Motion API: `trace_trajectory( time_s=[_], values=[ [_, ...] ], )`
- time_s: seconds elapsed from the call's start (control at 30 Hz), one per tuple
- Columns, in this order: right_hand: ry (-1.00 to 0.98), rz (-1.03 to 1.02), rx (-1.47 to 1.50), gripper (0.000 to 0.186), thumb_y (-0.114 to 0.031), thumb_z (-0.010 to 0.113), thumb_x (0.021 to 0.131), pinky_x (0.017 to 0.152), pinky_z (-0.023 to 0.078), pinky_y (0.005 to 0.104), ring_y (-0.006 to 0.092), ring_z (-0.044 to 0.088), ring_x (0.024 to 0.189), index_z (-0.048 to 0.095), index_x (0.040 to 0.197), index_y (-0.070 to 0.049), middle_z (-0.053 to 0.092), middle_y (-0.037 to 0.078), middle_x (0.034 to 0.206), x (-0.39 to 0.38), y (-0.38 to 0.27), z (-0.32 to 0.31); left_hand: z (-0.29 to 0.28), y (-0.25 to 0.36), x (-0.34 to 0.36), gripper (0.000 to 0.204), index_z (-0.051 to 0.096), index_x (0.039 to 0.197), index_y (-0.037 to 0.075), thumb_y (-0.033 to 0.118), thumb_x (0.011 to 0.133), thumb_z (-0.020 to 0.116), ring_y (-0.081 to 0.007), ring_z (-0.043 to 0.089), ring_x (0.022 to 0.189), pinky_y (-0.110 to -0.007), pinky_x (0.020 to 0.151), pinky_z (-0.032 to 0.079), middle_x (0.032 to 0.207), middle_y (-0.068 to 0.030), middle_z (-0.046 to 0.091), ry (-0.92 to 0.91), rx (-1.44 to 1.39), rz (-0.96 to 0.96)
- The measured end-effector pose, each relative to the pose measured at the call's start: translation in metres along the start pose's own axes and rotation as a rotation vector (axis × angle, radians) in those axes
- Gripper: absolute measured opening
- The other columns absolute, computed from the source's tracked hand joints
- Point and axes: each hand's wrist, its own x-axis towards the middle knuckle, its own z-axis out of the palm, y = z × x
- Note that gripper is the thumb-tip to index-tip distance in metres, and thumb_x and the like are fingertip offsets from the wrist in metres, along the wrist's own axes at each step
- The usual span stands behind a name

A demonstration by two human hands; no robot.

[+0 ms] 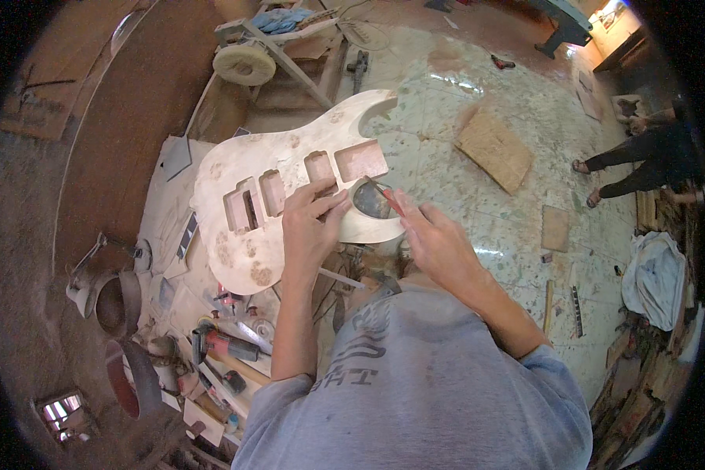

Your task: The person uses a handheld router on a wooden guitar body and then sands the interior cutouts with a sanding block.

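A pale wooden electric-guitar body (247,168) lies face up before me, with several routed cavities and brownish smudges. My left hand (313,223) lies over its face beside the cavities, fingers bent and pressed against the wood. In my right hand (435,235) is a slim red-handled tool (392,202), gripped between thumb and fingers; its exact kind is unclear. The tool's dark tip meets the rim of a dark, rounded area (372,200) near the body's lower horn. Whether that area is a disc or an opening, I cannot tell.
A red-and-black power tool (231,342) lies among clutter on the left. Beyond the body stands a wooden frame with a round buffing wheel (244,65). A brown board (493,149) lies on the stained floor (486,215). Another person (638,157) is at the right.
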Motion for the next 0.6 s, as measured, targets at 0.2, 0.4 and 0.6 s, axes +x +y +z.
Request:
trace_trajectory(
  time_s=[0.2, 0.4, 0.6],
  values=[
    [-0.006, -0.036, -0.091, 0.056, -0.008, 0.055, 0.100, 0.062, 0.058, 0.0508, 0.0429, 0.068, 0.073, 0.043, 0.155, -0.003, 0.062, 0.023, 0.094, 0.003, -0.019, -0.002, -0.001, 0.001, 0.000, 0.021, 0.084, 0.106, 0.009, 0.015, 0.085, 0.082, -0.0281, 0.071, 0.108, -0.038, 0.095, 0.054, 0.118, -0.0133, 0.076, -0.009, -0.014, -0.005],
    [-0.018, -0.001, -0.145, 0.064, -0.004, 0.055, 0.096, 0.064, 0.059, 0.0515, 0.0434, 0.070, 0.076, 0.037, 0.158, -0.003, 0.064, 0.025, 0.096, 0.000, -0.036, 0.018, 0.002, -0.002, -0.001, 0.021, 0.084, 0.104, 0.007, 0.016, 0.085, 0.082, -0.0307, 0.068, 0.110, -0.040, 0.100, 0.049, 0.118, -0.0125, 0.075, -0.004, -0.018, 0.015],
    [0.019, -0.082, -0.366, 0.065, -0.005, 0.057, 0.095, 0.064, 0.058, 0.0502, 0.0405, 0.069, 0.074, 0.039, 0.158, -0.006, 0.064, 0.021, 0.096, -0.004, -0.033, 0.015, -0.001, 0.000, 0.001, 0.021, 0.084, 0.104, 0.008, 0.018, 0.086, 0.081, -0.0311, 0.069, 0.110, -0.041, 0.100, 0.050, 0.118, -0.0129, 0.075, -0.020, -0.003, -0.003]
  ],
)
